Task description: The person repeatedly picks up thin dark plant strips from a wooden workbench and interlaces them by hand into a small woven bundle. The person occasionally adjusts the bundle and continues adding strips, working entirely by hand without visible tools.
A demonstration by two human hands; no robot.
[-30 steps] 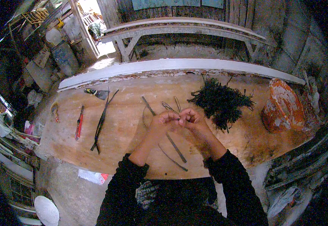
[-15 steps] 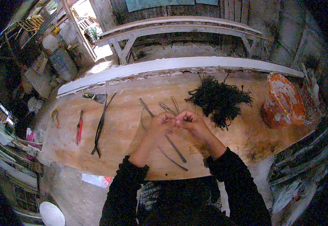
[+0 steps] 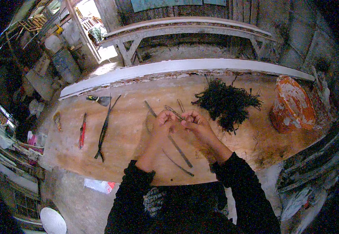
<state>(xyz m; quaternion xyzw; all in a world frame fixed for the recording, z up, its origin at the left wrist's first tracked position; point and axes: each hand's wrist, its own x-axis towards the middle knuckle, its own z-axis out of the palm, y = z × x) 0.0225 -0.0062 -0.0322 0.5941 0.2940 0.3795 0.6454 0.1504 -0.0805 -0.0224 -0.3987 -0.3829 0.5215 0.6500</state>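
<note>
Over the middle of a wooden table, my left hand and my right hand work close together with fingers pinched. Between them runs a thin looped strand, wire or cord, its loops sticking out on the far side. Both hands grip it, though the exact hold is hidden behind the fingers. Under my hands lies a flat dark strip, running toward me. Beside it is a thinner curved strip. To the right of my right hand sits a tangled heap of black cords.
An orange, plaster-smeared bucket lies tilted at the table's right end. Leftward lie long black strips, a red-handled tool, and a scraper. A white-edged board borders the table's far side; a bench stands beyond.
My fingertips have drawn slightly apart, so more of the looped strand shows between them. Its loops have shifted a little. Other things on the table stay put.
</note>
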